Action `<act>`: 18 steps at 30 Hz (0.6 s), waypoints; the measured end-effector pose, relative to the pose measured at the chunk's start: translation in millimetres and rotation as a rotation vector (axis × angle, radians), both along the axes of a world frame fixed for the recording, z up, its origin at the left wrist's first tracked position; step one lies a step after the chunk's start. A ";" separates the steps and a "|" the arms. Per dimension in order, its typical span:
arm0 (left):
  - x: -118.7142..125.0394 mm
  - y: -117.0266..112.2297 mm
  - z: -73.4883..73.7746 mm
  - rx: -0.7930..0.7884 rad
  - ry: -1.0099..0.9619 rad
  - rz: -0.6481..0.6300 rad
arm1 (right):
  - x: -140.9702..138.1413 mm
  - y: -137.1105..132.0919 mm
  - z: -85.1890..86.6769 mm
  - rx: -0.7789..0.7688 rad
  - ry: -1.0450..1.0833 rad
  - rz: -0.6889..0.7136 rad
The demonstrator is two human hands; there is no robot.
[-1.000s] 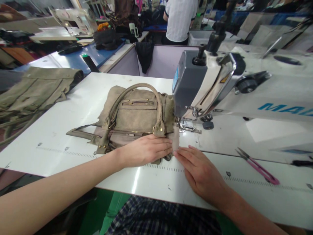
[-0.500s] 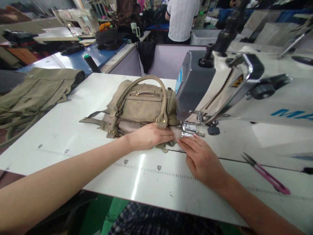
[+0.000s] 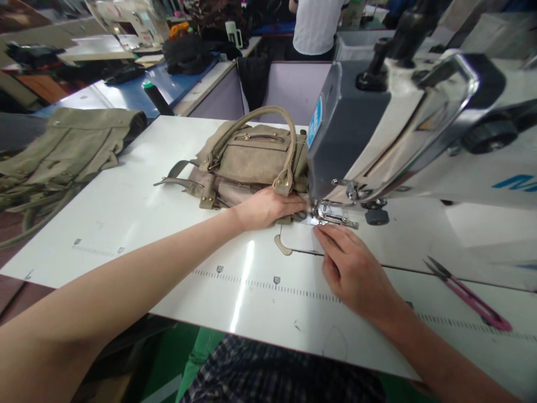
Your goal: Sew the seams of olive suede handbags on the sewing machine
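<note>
An olive-brown handbag (image 3: 251, 158) with a zip pocket and a rounded handle (image 3: 268, 110) lies on the white sewing table (image 3: 188, 302). My left hand (image 3: 271, 208) is closed on the bag's near right edge, fingers stretched toward the needle area; part of that edge is hidden beneath it. Just right of the fingertips is the sewing machine's (image 3: 356, 129) metal presser foot (image 3: 331, 217). My right hand (image 3: 350, 263) has its fingers pressed together, tips at the near side of the foot. Whatever they pinch, if anything, is hidden.
Pink-handled thread snips (image 3: 470, 294) lie at the right, beside the machine bed. Another olive bag (image 3: 79, 140) rests at the left. Behind are a dark thread cone (image 3: 157, 98), a second sewing machine (image 3: 130, 25) and a person in a white top (image 3: 316, 28).
The handbag and my left hand have slid away from me and slightly right, uncovering a plate cutout at the near side. My right fingers stay by the foot. The view has tilted a little.
</note>
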State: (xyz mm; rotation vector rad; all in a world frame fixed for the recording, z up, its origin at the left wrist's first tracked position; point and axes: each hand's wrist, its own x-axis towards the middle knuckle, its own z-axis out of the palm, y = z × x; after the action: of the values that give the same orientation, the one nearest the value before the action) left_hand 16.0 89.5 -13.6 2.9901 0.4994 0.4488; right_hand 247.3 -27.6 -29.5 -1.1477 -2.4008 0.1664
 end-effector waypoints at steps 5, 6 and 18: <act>1.6 -4.7 0.4 0.053 0.002 0.033 | -0.7 -0.7 -2.1 0.023 0.014 -0.006; 1.9 -6.0 1.0 0.064 0.012 0.049 | -1.1 -1.0 -2.6 0.029 0.013 -0.007; 10.3 -13.7 4.6 0.002 0.071 0.265 | -3.4 -3.1 0.2 0.057 0.049 -0.010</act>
State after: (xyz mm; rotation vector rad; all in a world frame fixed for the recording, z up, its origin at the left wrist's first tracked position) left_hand 26.3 75.8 -8.9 2.9600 0.9080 0.3601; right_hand 243.9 -30.7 -29.3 -1.1169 -2.3415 0.1207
